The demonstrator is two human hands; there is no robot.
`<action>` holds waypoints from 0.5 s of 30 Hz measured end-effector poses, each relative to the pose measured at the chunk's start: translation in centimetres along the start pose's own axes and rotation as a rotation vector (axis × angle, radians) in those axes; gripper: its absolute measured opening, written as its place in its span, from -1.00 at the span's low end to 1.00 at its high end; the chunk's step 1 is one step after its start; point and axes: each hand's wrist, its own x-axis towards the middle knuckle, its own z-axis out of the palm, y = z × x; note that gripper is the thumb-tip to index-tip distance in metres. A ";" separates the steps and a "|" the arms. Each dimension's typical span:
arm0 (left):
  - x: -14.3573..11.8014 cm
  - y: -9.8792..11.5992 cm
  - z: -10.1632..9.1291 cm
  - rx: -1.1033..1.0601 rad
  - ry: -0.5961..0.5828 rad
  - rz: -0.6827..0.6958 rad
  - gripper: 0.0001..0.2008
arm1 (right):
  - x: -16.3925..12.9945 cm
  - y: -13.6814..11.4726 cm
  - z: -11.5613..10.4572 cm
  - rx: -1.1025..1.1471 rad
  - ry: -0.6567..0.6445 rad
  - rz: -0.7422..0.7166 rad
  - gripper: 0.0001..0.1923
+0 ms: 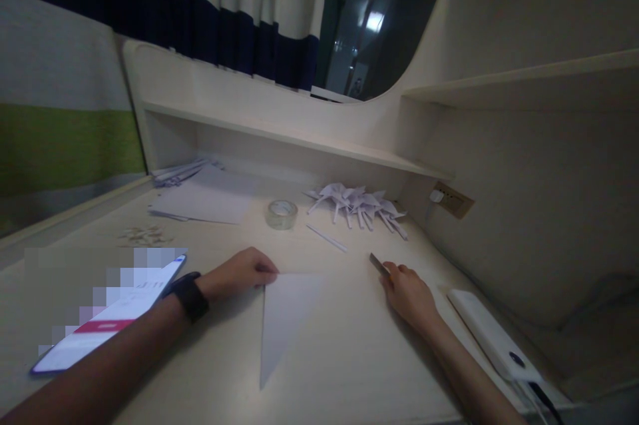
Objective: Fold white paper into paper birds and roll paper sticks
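My left hand (248, 268), with a dark band on its wrist, pinches the top left corner of a white paper triangle (285, 318). The paper lies on the desk (344, 358), its long point toward me. Off to the right, my right hand (410, 293) rests low over the desktop, closed around a narrow, flat grey tool (379, 264). Its front end sticks out past my fingers toward the back left; the rest is hidden, so its exact kind is unclear. The tool and the paper are apart.
A tape roll (281, 214) and a thin paper stick (327, 238) lie beyond my hands. Several paper pinwheels (352, 202) sit at the back right, paper sheets (204, 195) at the back left. A lit tablet (114, 318) is by my left forearm, a white power strip (492, 332) by my right.
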 end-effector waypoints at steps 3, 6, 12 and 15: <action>-0.1 -0.1 -0.2 -0.027 0.052 0.034 -0.73 | 0.0 0.3 0.4 0.020 0.010 -0.012 -0.68; -0.1 -0.1 -0.2 -0.020 0.064 0.077 -0.75 | -0.1 0.3 0.6 0.013 0.022 -0.030 -0.67; 0.3 -0.5 0.6 0.027 0.160 0.090 -0.79 | -0.2 0.0 -0.1 0.022 -0.002 -0.067 -0.56; 0.4 -0.5 1.0 0.069 0.195 0.088 -0.77 | -0.1 -0.2 -0.5 0.097 0.031 -0.080 -0.51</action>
